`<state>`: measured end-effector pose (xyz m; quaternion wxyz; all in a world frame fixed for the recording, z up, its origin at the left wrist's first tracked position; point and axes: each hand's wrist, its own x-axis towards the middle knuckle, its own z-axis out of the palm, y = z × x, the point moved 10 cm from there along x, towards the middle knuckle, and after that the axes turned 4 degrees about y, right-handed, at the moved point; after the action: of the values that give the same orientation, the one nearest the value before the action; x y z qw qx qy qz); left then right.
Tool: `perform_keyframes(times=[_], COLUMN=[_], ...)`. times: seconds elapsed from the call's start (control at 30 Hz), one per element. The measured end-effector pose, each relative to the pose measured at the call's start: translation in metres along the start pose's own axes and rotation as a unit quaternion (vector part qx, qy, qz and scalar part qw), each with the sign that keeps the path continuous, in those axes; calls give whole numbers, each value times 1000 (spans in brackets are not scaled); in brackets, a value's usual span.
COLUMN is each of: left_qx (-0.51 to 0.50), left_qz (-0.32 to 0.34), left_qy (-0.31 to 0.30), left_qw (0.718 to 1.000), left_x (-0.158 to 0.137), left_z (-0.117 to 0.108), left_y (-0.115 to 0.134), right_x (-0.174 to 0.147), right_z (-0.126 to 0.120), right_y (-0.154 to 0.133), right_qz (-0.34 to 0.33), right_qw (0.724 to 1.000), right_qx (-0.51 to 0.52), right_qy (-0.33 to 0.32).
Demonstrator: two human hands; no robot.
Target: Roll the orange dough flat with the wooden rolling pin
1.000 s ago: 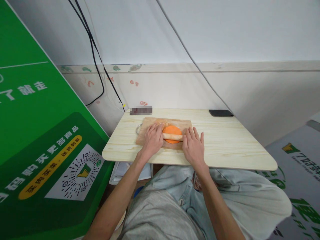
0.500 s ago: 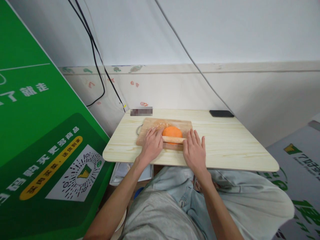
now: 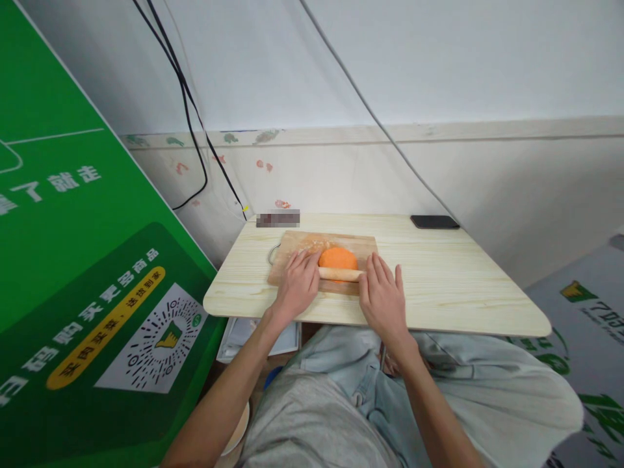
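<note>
A wooden rolling pin (image 3: pixel 338 274) lies crosswise over a round, flattened piece of orange dough (image 3: pixel 338 258). The dough rests on a wooden cutting board (image 3: pixel 363 242) that has a metal ring handle at its left. My left hand (image 3: pixel 298 281) is over the pin's left end, and my right hand (image 3: pixel 383 292) covers its right end. Both hands hold the pin from above with fairly straight fingers pointing away from me. The pin's two ends are hidden under them. Pale flour-like marks show on the board behind my left hand.
The board sits on a light wood-grain table (image 3: pixel 453 279). A black phone (image 3: pixel 435 222) lies at its back right, and a blurred-out object (image 3: pixel 277 218) at its back left. A green sign (image 3: pixel 121 260) leans in on the left. Cables (image 3: pixel 188 97) hang along the wall.
The whole view has shifted slightly, so everything sits a little further right. Both hands stay on the rolling pin, which keeps nearly the same place on the dough.
</note>
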<state>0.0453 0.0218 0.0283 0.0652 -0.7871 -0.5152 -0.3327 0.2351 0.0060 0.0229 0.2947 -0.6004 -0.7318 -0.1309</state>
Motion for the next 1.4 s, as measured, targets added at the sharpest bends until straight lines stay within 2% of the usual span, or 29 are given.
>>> perform_keyframes(times=[0.23,0.43,0.5,0.7,0.8,0.93,1.17,1.4], left_qx=[45,100,107,64,58,57,75,80], left_qz=[-21,-49,-41,-5,-5,-3,-62,-64], left_qy=[-33,-70,-80,-163,-179,-171,-176,-164], left_qw=[998,991,990,985,982,984,980,981], left_x=[31,68,82,108,110,105,94,89], left_z=[18,41,48,72,75,73,73,65], left_y=[-17,-39,-46,-58,-61,-58,-62,-58], right_x=[43,78,89,110,113,112,110,106], right_z=[17,33,39,52,54,54,45,42], right_y=[4,13,17,26,28,26,21,20], right_qz=[-23,13,26,46,50,48,45,44], right_qw=[999,994,991,983,981,978,982,986], right_qx=[-5,-27,-29,-40,-46,-48,-48,-41], right_qy=[-48,-104,-126,-170,-183,-196,-177,-158])
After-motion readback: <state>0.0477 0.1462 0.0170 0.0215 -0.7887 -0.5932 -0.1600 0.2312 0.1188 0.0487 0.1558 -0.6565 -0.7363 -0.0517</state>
